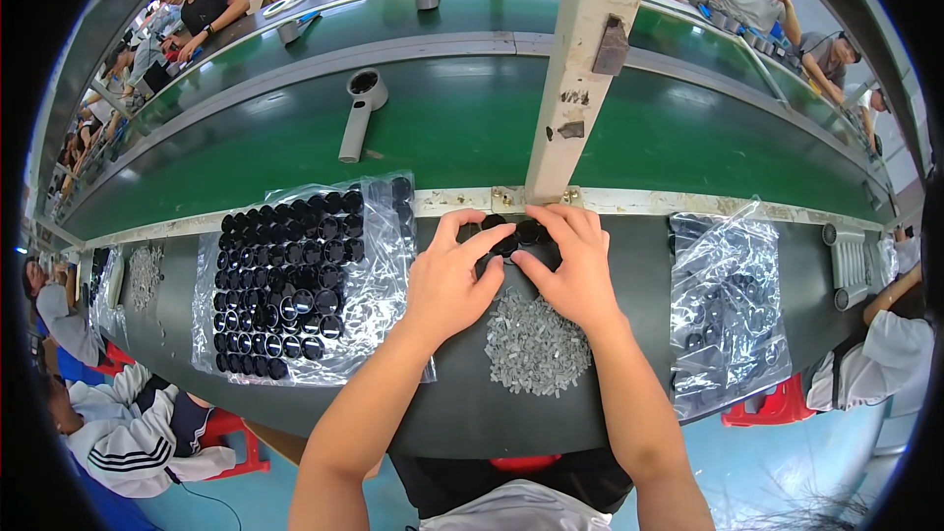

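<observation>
At the far side of the dark table, my left hand (pixel 454 280) is closed with thumb and index finger at a small black round cap (pixel 503 242). Beside it, my right hand (pixel 578 267) curls its fingers over another black round cap (pixel 529 231); the two caps sit close together between my hands. Fingers partly cover them, so their undersides are hidden. Just nearer than my right hand lies a heap of small clear plastic pieces (pixel 538 346). To the left of my left hand, many black round caps (pixel 280 280) stand in rows on a clear plastic bag (pixel 379 320).
Another clear plastic bag (pixel 730 315) with black caps lies on the right. A pale upright post (pixel 580 79) rises beyond my hands. On the green conveyor belt (pixel 462 128) rests a grey round-headed, handled shell (pixel 362 108). A grey ribbed part (pixel 848 265) is far right. Co-workers sit on both sides.
</observation>
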Tool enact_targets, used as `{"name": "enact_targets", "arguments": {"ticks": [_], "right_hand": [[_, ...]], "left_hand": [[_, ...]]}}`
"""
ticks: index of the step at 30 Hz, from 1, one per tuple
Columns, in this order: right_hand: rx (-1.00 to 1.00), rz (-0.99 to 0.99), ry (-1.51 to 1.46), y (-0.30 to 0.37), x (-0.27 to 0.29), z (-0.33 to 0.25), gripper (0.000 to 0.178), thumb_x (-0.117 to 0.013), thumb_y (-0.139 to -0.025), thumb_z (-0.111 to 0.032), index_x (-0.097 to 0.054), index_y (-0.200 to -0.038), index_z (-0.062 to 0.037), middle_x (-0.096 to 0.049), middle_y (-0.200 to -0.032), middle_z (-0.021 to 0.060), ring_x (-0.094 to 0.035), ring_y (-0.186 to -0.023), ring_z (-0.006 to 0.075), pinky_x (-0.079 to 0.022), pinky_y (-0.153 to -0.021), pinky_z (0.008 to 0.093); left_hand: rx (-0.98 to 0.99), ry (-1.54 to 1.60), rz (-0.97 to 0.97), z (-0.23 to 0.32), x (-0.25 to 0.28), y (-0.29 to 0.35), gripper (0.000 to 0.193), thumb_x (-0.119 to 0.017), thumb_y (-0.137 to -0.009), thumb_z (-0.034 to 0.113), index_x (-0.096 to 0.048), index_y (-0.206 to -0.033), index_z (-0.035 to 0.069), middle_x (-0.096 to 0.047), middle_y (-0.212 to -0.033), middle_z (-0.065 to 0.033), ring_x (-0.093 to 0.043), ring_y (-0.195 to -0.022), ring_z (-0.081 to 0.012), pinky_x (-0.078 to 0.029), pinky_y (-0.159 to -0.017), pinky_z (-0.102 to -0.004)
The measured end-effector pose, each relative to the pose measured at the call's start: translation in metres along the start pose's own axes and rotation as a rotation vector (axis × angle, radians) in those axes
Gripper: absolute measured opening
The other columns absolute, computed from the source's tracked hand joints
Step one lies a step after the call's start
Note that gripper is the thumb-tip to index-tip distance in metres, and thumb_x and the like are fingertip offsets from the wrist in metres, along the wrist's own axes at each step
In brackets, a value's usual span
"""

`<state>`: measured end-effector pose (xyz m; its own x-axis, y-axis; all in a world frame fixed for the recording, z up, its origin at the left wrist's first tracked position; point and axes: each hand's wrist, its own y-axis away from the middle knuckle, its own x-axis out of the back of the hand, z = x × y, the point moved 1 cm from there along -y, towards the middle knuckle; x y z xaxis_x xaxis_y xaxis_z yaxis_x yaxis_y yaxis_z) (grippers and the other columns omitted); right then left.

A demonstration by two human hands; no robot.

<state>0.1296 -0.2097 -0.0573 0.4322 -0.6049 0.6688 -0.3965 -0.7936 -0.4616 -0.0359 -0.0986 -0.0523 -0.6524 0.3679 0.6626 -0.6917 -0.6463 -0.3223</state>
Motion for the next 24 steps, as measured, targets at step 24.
{"name": "enact_targets", "arguments": {"ticks": [24], "right_hand": [[-0.049,-0.049,-0.092,-0.0002,0.0057,0.0067,0.046,-0.068,-0.087,0.005,-0.073,-0.130,-0.0119,-0.068,-0.133,0.0062,-0.058,-0.129,0.0316,-0.041,-0.110,0.0451]], "left_hand": [[-0.006,0.044,0.027,0.0033,0.0012,-0.0019,0.059,-0.083,-0.086,0.013,-0.067,-0.143,0.010,-0.064,-0.138,-0.0089,-0.064,-0.061,-0.0127,-0.054,-0.062,-0.0295]]}}
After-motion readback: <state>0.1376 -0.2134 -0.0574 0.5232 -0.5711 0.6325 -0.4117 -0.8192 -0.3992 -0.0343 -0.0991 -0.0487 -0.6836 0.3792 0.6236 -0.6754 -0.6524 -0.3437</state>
